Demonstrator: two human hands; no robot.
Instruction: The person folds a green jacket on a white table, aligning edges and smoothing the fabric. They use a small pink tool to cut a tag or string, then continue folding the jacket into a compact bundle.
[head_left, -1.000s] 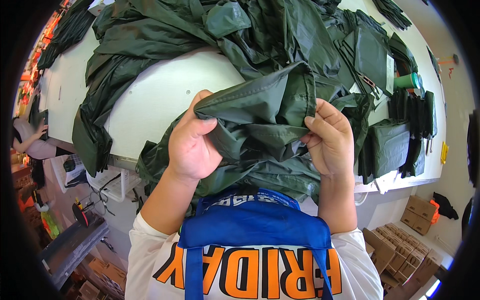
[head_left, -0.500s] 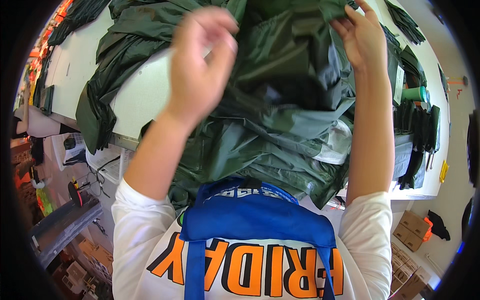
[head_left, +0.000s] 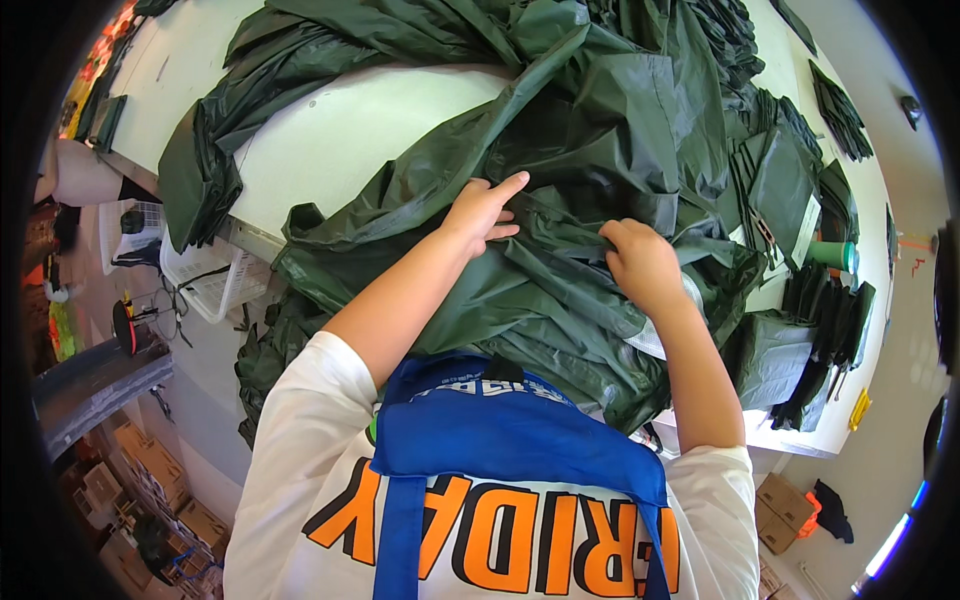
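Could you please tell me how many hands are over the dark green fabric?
2: the left hand, open, near the picture's middle, and the right hand, curled, to its right. I see no others over the fabric.

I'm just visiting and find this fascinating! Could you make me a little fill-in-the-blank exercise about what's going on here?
1. The left hand and right hand are both at crumpled fabric coloured dark ____.
2. The person's apron is ____.
3. White baskets show below the tabletop, toward the person's ____ side.
4. A green cylinder is toward the person's ____ side.

Missing words: green; blue; left; right.
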